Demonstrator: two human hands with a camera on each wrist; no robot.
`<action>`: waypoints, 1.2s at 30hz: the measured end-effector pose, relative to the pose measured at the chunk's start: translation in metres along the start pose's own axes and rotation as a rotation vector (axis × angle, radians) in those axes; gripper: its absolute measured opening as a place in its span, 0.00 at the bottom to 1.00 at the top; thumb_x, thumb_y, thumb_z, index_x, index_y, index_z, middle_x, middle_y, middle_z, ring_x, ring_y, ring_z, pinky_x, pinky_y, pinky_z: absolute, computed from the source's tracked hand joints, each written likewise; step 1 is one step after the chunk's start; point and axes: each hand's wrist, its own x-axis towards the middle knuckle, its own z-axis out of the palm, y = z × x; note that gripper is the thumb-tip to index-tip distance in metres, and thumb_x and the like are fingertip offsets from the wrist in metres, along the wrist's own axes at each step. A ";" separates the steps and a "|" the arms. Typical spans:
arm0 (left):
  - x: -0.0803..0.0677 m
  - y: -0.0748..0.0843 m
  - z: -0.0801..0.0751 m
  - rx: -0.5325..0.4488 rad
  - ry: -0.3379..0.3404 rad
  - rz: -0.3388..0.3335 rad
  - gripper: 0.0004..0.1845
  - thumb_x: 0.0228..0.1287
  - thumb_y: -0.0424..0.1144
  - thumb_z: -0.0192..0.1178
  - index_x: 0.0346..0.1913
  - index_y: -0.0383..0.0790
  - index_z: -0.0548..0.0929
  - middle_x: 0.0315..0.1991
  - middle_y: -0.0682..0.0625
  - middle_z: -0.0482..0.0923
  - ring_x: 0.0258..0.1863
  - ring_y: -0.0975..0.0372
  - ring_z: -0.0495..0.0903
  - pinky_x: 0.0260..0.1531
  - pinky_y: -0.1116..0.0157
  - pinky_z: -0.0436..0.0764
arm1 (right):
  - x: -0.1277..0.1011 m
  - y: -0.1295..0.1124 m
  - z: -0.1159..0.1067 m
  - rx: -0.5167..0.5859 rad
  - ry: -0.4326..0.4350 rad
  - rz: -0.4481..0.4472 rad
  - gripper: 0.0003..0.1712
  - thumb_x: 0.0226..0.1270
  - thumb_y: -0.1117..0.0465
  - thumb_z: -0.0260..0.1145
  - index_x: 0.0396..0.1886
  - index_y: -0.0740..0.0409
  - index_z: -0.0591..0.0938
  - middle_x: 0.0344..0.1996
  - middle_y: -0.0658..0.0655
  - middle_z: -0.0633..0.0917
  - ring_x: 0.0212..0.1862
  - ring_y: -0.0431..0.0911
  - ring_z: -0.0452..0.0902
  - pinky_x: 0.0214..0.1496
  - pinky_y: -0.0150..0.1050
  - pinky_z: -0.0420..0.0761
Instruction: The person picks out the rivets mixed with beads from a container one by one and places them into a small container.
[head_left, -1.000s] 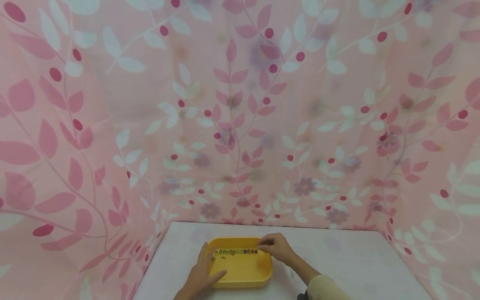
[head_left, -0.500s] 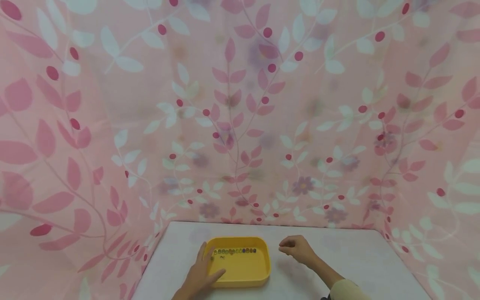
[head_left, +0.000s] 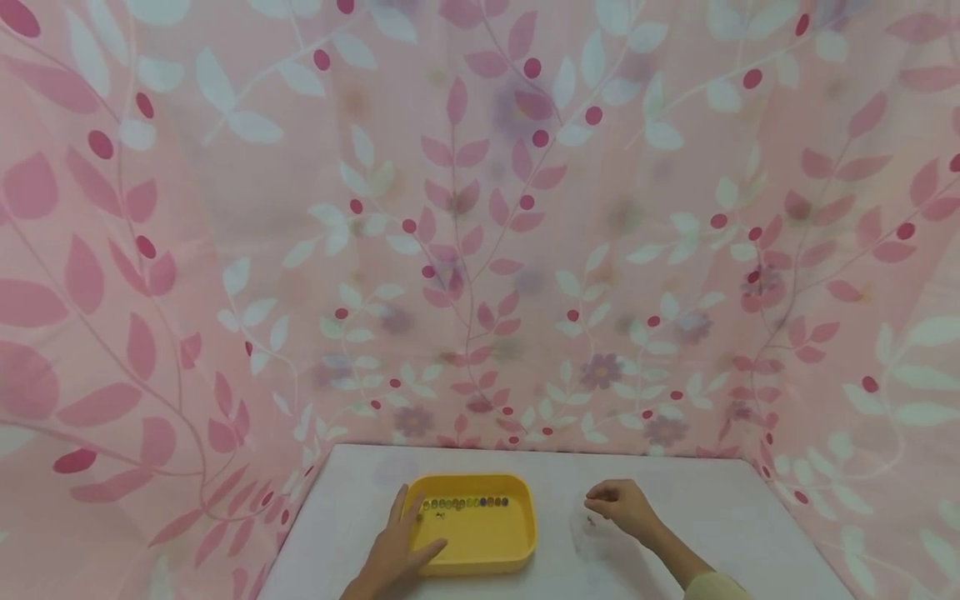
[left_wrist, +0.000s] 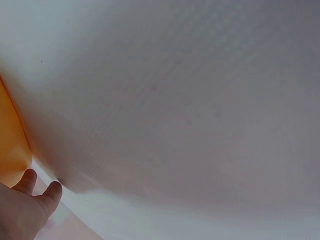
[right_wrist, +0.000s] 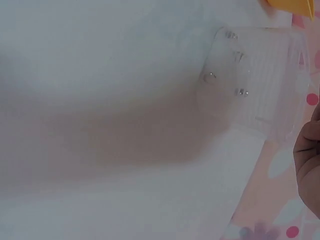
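My left hand (head_left: 393, 546) lies over the left side of a yellow tray (head_left: 476, 567), fingers spread and thumb reaching inside. In the left wrist view, fingertips stand beside the tray's orange-looking wall (left_wrist: 11, 140). A row of small coloured, bead-like pieces (head_left: 468, 503) runs along the tray's far side, with a small shiny piece (head_left: 440, 516) below it. My right hand (head_left: 630, 508) hovers above a clear plastic box (head_left: 581, 542), fingers loosely bent, nothing visible between them. Several small silvery ring-like pieces (right_wrist: 242, 92) lie in that box in the right wrist view.
A white table (head_left: 697, 533) carries the tray and the clear box, the box to the tray's right. Pink leaf-patterned cloth (head_left: 480, 250) hangs behind the table and at both sides.
My right hand has left the tray's far right corner and moved right, over the clear box. My left hand keeps its place on the tray. The view has shifted slightly.
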 end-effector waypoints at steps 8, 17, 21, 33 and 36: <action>-0.001 -0.002 0.000 0.004 0.003 -0.004 0.51 0.57 0.65 0.65 0.76 0.38 0.60 0.78 0.32 0.43 0.32 0.59 0.79 0.34 0.54 0.83 | -0.008 0.008 -0.007 0.007 0.014 0.037 0.15 0.62 0.57 0.72 0.39 0.67 0.86 0.31 0.56 0.89 0.30 0.50 0.81 0.29 0.33 0.79; -0.002 0.000 0.002 -0.008 0.015 0.015 0.50 0.57 0.63 0.66 0.75 0.37 0.61 0.77 0.31 0.44 0.29 0.63 0.78 0.31 0.59 0.83 | -0.013 0.011 -0.006 0.021 0.015 0.051 0.13 0.64 0.59 0.70 0.39 0.66 0.86 0.32 0.60 0.88 0.29 0.48 0.80 0.30 0.35 0.80; -0.001 -0.001 0.002 -0.001 0.024 0.023 0.50 0.57 0.63 0.66 0.75 0.38 0.61 0.77 0.31 0.44 0.29 0.63 0.78 0.29 0.60 0.82 | -0.012 0.011 -0.005 0.019 0.019 0.074 0.12 0.65 0.58 0.70 0.39 0.65 0.86 0.33 0.62 0.89 0.30 0.48 0.80 0.31 0.38 0.81; 0.001 -0.003 0.001 0.015 0.016 0.016 0.52 0.56 0.66 0.65 0.76 0.39 0.60 0.77 0.32 0.44 0.32 0.58 0.80 0.32 0.57 0.82 | -0.014 0.009 -0.004 0.036 0.041 0.092 0.11 0.62 0.59 0.72 0.37 0.64 0.87 0.30 0.56 0.88 0.30 0.46 0.79 0.31 0.39 0.81; 0.001 -0.002 0.000 0.001 0.009 0.008 0.52 0.57 0.66 0.65 0.76 0.39 0.60 0.78 0.32 0.43 0.32 0.59 0.79 0.31 0.56 0.82 | -0.014 0.009 -0.004 0.028 0.044 0.099 0.12 0.61 0.58 0.73 0.37 0.64 0.87 0.30 0.55 0.87 0.31 0.47 0.79 0.31 0.40 0.81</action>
